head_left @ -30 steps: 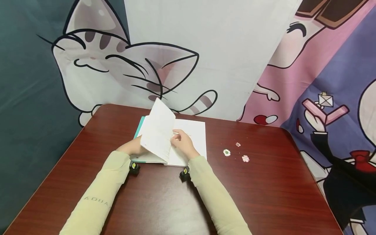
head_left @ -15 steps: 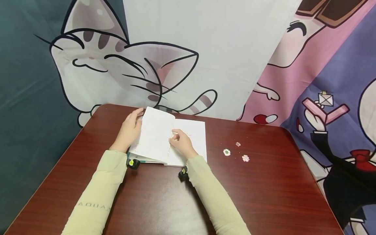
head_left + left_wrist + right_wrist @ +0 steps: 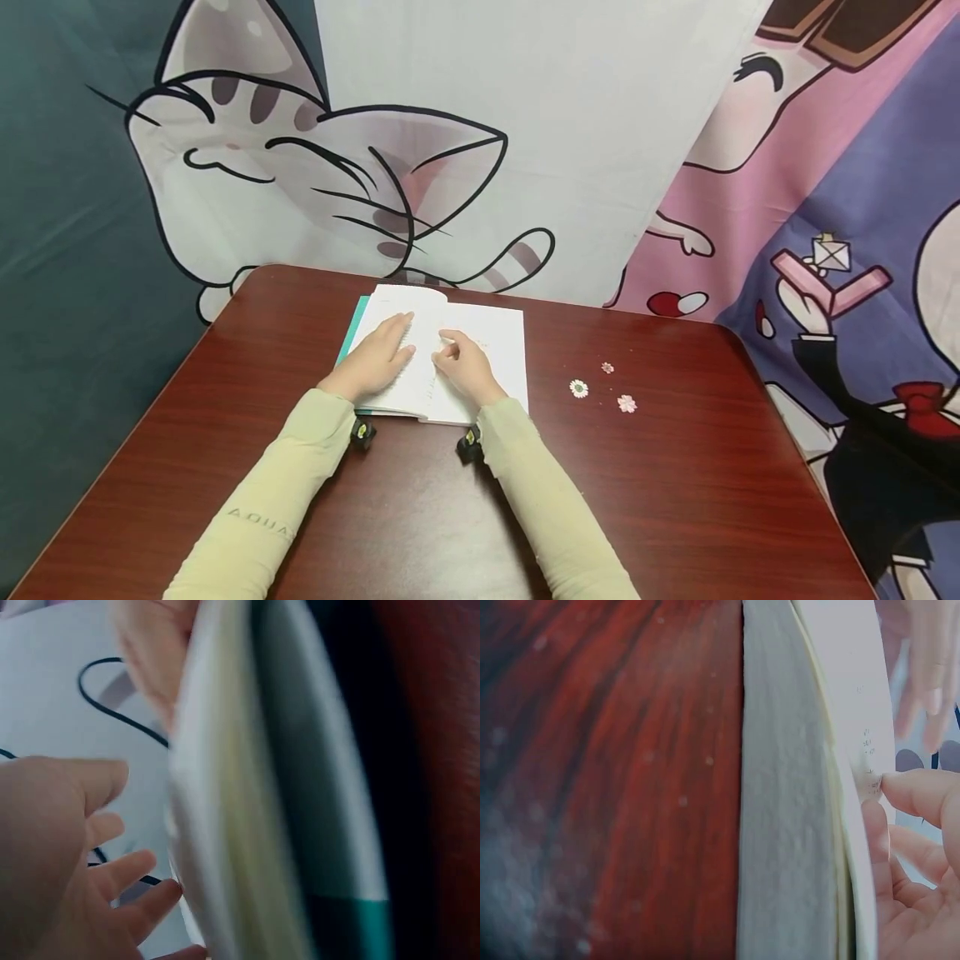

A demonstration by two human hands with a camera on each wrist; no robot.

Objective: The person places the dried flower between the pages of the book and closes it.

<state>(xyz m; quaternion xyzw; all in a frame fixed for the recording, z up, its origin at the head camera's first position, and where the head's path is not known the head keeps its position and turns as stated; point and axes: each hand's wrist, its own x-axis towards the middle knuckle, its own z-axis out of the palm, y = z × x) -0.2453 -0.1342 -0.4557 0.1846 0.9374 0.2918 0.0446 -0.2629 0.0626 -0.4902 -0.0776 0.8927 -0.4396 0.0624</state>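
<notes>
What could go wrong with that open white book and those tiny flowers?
Under the spread left hand, a page of the open, white and teal book might crease. Three tiny pink and white flowers lie uncovered on the glossy brown table, so a pale green sleeve might brush them.

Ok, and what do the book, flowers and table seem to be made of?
Book: matte white paper, judging by the thin stacked page edges; its smooth teal cover could be card.
Flowers: perhaps dried petals or paper, matte-looking, with petal-like rims; too small to tell.
Table: wood or wood-look laminate, smooth and glossy, going by the streaky reddish-brown grain and glare.
</notes>
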